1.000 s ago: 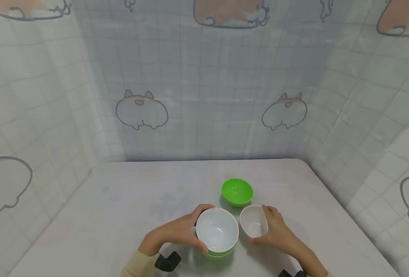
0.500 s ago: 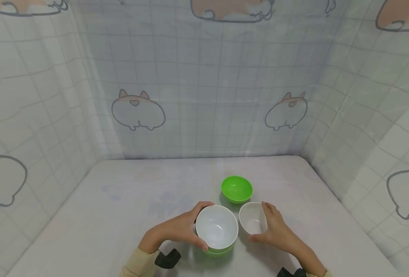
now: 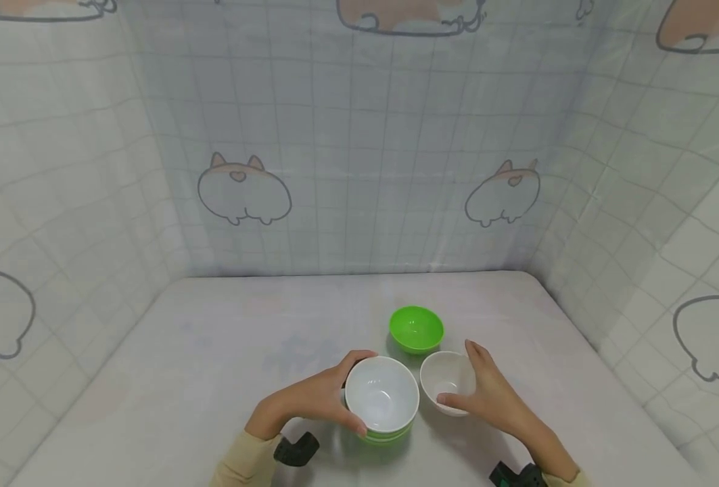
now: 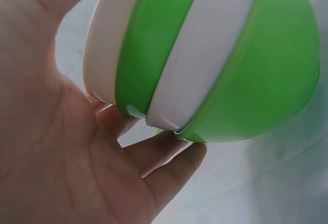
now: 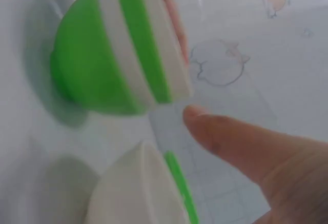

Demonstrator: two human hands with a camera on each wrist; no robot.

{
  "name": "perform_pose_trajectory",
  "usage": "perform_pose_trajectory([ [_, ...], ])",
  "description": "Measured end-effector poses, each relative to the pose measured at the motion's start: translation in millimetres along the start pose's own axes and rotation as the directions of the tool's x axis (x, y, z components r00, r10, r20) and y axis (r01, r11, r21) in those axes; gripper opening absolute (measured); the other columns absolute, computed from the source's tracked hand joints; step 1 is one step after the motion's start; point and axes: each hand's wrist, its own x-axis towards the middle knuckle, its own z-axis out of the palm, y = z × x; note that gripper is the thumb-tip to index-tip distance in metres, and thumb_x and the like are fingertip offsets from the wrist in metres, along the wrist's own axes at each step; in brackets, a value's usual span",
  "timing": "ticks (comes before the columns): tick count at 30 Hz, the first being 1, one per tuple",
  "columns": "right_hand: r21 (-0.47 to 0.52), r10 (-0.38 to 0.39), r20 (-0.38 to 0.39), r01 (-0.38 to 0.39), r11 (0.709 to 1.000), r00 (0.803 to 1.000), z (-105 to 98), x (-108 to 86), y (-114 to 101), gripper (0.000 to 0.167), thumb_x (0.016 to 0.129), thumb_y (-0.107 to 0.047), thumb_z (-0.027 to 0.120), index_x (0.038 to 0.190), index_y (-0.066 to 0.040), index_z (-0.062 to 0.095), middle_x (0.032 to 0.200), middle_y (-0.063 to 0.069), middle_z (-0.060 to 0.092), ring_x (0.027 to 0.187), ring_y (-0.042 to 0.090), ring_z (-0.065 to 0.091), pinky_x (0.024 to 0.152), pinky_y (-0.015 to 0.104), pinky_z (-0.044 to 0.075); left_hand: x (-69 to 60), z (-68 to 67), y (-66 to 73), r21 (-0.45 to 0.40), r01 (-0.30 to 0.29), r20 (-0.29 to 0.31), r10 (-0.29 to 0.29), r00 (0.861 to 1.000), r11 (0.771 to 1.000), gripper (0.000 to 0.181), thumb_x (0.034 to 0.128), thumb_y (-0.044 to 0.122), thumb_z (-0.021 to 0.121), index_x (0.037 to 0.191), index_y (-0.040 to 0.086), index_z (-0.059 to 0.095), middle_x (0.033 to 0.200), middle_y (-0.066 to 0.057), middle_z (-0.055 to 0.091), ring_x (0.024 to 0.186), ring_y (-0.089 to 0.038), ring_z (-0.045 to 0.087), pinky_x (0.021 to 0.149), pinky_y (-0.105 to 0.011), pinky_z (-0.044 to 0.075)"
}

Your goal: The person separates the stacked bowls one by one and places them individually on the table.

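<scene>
My left hand [image 3: 322,396] curls round the left side of a stack of nested bowls [image 3: 383,394], a white one on top. In the left wrist view the fingers [image 4: 174,170] lie against the stack [image 4: 246,80], which alternates white and green. A separate white bowl [image 3: 447,379] stands just right of the stack. My right hand [image 3: 496,394] is beside and partly over this bowl, thumb and fingers spread. In the right wrist view the thumb [image 5: 230,139] is clear of the white bowl [image 5: 123,193].
A bright green bowl [image 3: 416,329] stands behind the white bowl and the stack, on the pale table [image 3: 213,352]. Cloth walls with a grid and animal drawings [image 3: 347,155] enclose the table at the back and both sides.
My right hand has loosened from the white bowl, its thumb rising from the near rim to over the opening. My left hand keeps its hold on the stack. The head view has shifted slightly.
</scene>
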Motion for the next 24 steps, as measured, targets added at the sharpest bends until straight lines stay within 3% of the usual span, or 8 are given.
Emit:
perform_pose_trajectory([
  [6, 0.052, -0.138, -0.01, 0.138, 0.989, 0.99, 9, -4.6, -19, 0.114, 0.069, -0.051, 0.084, 0.15, 0.003, 0.025, 0.151, 0.022, 0.029, 0.136, 0.04, 0.031, 0.102, 0.06, 0.031, -1.2, 5.5, -2.9, -0.011, -0.015, -0.001, 0.015, 1.0, 1.0, 0.104, 0.0694, 0.032, 0.088, 0.149, 0.026, 0.022, 0.134, 0.006, 0.048, 0.117, -0.013, 0.051, 0.095, -0.033, 0.042],
  [10, 0.073, -0.218, 0.051, 0.214, 0.974, 0.975, 20, -9.2, -35, 0.111, 0.067, -0.054, 0.083, 0.151, -0.005, 0.029, 0.153, 0.014, 0.029, 0.139, 0.034, 0.028, 0.103, 0.057, 0.031, -1.7, 9.1, -3.7, -0.025, -0.03, 0.005, 0.03, 1.0, 0.999, 0.104, 0.0705, 0.028, 0.088, 0.149, 0.022, 0.021, 0.133, 0.004, 0.049, 0.116, -0.014, 0.052, 0.093, -0.032, 0.044],
  [13, 0.086, -0.285, 0.122, 0.276, 0.957, 0.951, 27, -11.4, -44, 0.111, 0.066, -0.056, 0.083, 0.151, -0.008, 0.03, 0.154, 0.006, 0.029, 0.139, 0.026, 0.028, 0.104, 0.052, 0.033, -2.2, 12.8, -2.8, -0.04, -0.042, 0.011, 0.042, 0.999, 0.998, 0.103, 0.0717, 0.024, 0.088, 0.149, 0.021, 0.021, 0.133, 0.002, 0.049, 0.115, -0.015, 0.052, 0.091, -0.032, 0.045],
  [18, 0.021, -0.369, 0.187, 0.372, 0.928, 0.91, 40, -14.9, -49, 0.118, 0.064, -0.058, 0.083, 0.152, -0.006, 0.026, 0.154, 0.003, 0.026, 0.138, 0.021, 0.029, 0.103, 0.047, 0.037, -3.0, 19.1, -1.7, -0.052, -0.049, 0.019, 0.05, 0.999, 0.997, 0.1, 0.0732, 0.024, 0.087, 0.147, 0.029, 0.021, 0.133, -0.002, 0.048, 0.113, -0.016, 0.053, 0.089, -0.034, 0.047],
  [24, -0.027, -0.376, 0.172, 0.386, 0.922, 0.91, 49, -20.3, -48, 0.121, 0.062, -0.059, 0.084, 0.152, -0.002, 0.025, 0.155, 0.01, 0.025, 0.139, 0.024, 0.028, 0.102, 0.046, 0.038, -5.1, 29.5, 1.4, -0.022, -0.049, -0.001, 0.049, 0.999, 0.999, 0.103, 0.0705, 0.022, 0.089, 0.148, 0.024, 0.021, 0.133, -0.002, 0.046, 0.115, -0.017, 0.051, 0.09, -0.033, 0.046],
])
